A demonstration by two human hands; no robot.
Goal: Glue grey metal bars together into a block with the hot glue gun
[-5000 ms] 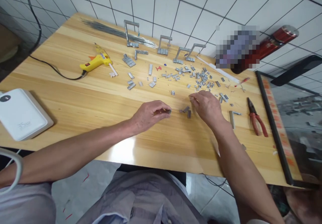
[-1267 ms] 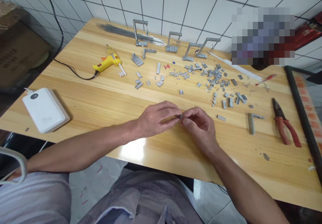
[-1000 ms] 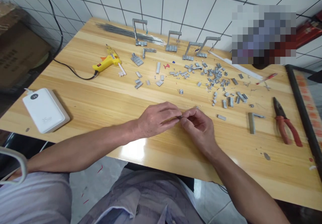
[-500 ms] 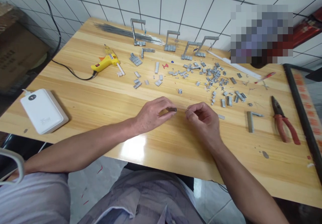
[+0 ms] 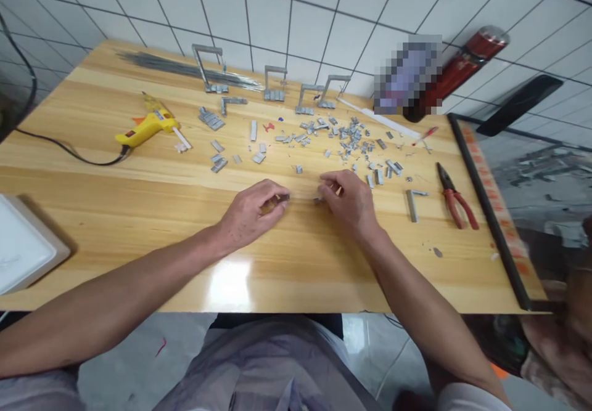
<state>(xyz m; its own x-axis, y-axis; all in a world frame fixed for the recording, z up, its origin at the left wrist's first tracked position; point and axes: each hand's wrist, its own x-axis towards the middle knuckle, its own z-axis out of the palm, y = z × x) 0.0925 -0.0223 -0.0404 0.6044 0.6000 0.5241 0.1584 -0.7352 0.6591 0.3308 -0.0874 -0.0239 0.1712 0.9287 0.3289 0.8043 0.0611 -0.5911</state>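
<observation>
My left hand (image 5: 252, 211) is closed in a pinch, with a short, dark grey staple strip (image 5: 283, 198) between thumb and fingers. To its right, my right hand (image 5: 349, 200) is low over the wooden table with its fingers curled. A small grey staple piece (image 5: 317, 200) shows at the right thumb and fingertips, partly hidden by them. A gap separates the two hands. Beyond them lie a single staple block (image 5: 299, 169) and a scattered pile of grey staple pieces (image 5: 354, 134).
Small staple-built frames (image 5: 275, 95) stand near the tiled wall, beside a bundle of thin wires (image 5: 185, 70). A yellow glue gun (image 5: 147, 127) lies left, a white box-shaped device (image 5: 28, 244) nearer. Right are an L-shaped staple piece (image 5: 411, 206), red-handled pliers (image 5: 456, 201) and a red flask (image 5: 462, 66).
The view has swung to the right, showing more of the flask and right side. My right hand has turned more palm-down, fingers lower by the table. My left hand keeps its pinch.
</observation>
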